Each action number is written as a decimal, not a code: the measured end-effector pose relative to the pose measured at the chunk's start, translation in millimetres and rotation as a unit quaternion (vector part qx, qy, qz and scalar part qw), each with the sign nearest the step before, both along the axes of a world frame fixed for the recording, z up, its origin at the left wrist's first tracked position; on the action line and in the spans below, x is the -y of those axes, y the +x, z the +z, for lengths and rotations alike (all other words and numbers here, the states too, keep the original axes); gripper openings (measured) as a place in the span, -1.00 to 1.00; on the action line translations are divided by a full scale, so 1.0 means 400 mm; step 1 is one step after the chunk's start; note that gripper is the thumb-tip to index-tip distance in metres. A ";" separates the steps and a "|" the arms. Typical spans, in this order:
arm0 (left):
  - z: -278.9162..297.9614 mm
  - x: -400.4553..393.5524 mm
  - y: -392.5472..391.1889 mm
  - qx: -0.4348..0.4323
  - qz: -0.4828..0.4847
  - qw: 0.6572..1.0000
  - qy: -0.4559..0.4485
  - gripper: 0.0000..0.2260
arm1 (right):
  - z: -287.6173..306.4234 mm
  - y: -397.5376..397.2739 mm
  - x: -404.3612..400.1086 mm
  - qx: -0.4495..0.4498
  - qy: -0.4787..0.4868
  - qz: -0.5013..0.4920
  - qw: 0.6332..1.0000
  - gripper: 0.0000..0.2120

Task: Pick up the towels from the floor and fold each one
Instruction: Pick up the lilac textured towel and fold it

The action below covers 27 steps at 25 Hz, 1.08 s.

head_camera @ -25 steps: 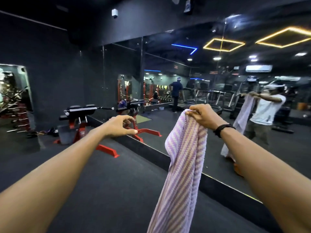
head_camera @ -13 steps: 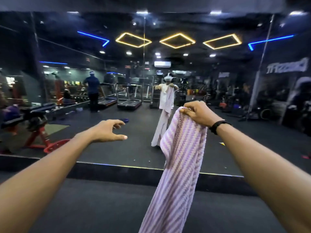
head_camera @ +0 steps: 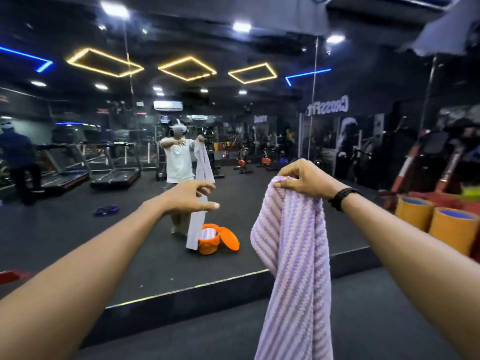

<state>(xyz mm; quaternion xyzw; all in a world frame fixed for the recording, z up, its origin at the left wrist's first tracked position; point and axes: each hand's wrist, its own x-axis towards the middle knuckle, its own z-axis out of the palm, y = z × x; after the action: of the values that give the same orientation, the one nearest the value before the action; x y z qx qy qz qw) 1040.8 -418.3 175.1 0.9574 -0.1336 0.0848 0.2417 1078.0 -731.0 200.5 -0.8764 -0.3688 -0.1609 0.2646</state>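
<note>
Before a gym mirror, dark floor.

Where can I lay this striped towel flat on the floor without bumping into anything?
The dark floor between the hanging towel and the mirror's base ledge looks bare, also under your left arm. It is crowded at the far right, where two orange rolls stand. Your left hand is empty; the right hand grips the towel's top.
</note>
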 end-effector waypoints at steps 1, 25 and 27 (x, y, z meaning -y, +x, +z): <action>-0.003 0.034 0.042 -0.005 -0.027 1.000 -0.006 -0.41 | -0.010 0.006 0.016 -0.010 0.003 -0.004 1.000 -0.94; 0.025 0.539 0.501 -0.061 -0.442 0.808 -0.385 -0.73 | -0.149 -0.151 0.192 -0.146 0.049 -0.430 0.889 -0.68; 0.012 0.566 0.436 -0.066 -0.531 0.811 -0.236 -0.66 | -0.120 -0.126 0.157 -0.099 0.053 -0.399 0.910 -0.69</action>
<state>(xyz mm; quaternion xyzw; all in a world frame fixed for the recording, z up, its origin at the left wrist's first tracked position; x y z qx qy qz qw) 1215.3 -644.6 179.9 0.6543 -0.5807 -0.0908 0.4759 1027.4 -793.6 152.5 -0.9466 0.0488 -0.1849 0.2595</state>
